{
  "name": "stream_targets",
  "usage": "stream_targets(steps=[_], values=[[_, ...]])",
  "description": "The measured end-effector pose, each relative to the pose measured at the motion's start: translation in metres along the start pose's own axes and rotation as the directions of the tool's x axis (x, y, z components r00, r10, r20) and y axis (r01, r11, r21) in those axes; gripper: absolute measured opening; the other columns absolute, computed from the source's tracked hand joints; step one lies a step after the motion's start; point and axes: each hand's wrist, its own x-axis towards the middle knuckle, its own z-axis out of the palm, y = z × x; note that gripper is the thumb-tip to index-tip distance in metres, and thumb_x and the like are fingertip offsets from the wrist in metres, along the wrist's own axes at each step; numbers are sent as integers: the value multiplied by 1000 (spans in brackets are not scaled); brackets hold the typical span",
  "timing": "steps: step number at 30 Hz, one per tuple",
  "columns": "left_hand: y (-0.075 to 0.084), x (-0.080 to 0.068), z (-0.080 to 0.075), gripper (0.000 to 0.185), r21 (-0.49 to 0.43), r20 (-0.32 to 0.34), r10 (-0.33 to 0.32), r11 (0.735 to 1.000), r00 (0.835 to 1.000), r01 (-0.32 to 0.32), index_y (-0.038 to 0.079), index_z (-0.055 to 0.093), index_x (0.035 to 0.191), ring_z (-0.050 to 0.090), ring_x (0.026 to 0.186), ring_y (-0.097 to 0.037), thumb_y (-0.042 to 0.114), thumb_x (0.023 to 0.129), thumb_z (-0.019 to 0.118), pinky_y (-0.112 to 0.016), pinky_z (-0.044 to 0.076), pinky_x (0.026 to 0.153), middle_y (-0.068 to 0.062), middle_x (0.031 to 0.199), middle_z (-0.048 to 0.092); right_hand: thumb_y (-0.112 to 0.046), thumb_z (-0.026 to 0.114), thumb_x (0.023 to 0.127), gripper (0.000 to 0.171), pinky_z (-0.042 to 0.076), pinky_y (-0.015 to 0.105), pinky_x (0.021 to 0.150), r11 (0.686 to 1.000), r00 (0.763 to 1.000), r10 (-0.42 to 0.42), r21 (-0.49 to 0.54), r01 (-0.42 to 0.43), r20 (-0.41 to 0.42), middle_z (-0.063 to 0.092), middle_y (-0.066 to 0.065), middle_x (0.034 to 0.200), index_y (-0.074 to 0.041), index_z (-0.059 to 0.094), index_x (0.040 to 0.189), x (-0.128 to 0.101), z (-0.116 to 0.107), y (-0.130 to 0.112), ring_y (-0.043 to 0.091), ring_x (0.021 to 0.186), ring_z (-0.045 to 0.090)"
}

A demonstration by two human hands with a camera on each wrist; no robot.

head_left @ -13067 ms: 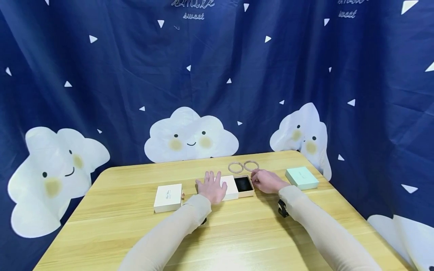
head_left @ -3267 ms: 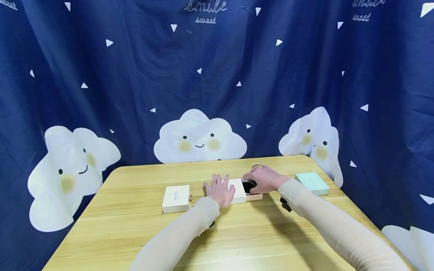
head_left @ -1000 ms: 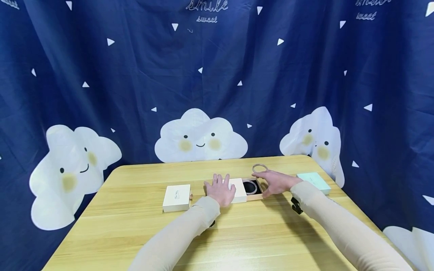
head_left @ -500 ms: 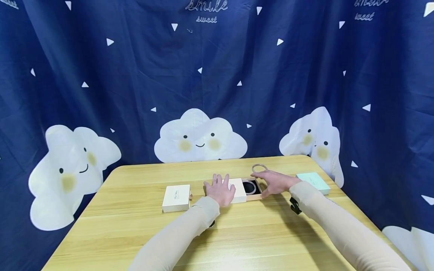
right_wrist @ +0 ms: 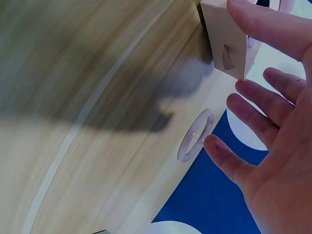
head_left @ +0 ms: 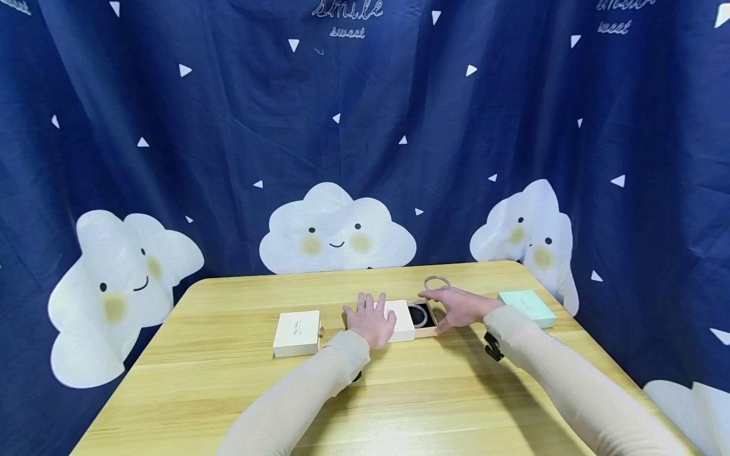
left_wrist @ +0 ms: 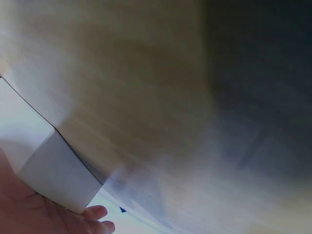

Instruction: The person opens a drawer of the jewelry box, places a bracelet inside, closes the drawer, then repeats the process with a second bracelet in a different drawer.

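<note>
- The left hand (head_left: 369, 318) lies flat on the white sleeve (head_left: 399, 319) of a small drawer box near the middle of the desk (head_left: 399, 405), fingers straight and spread, pressing down rather than gripping.
- In the left wrist view the same left hand shows only as a palm edge and fingertips (left_wrist: 95, 213) against the white sleeve's corner (left_wrist: 58, 175).
- The tan drawer (head_left: 429, 330) sticks out of the sleeve's right side, showing its black lining, and one pale bangle (head_left: 420, 315) lies inside it.
- The right hand (head_left: 461, 306) is released, fingers extended and slightly apart, at the drawer's right end; the thumb sits at the near corner and the fingers reach over the far edge. Whether it actually touches the drawer is hard to tell.
- In the right wrist view the right hand's fingers (right_wrist: 258, 114) are straight, just beside the drawer's end (right_wrist: 226, 41), holding nothing.
- A second bangle (head_left: 436, 282) lies flat on the desk just beyond the right hand, apart from the box.
- A closed white box (head_left: 297, 333) rests to the left of the left hand.
- A mint-green box (head_left: 526, 308) sits near the desk's right edge.
- A dark blue curtain (head_left: 228, 126) printed with smiling clouds hangs behind.
</note>
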Motion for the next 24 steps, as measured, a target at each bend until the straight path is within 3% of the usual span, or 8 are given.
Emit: stream_targets(steps=[24], values=[[-1, 0, 0, 64, 3, 10, 6, 1000, 1000, -6, 21, 28, 161, 19, 155, -36, 51, 105, 20, -74, 22, 112, -18, 164, 29, -24, 88, 77, 93, 33, 57, 116, 1000, 1000, 4, 21, -4, -2, 45, 12, 156, -12, 39, 155, 9, 6, -4, 38, 143, 41]])
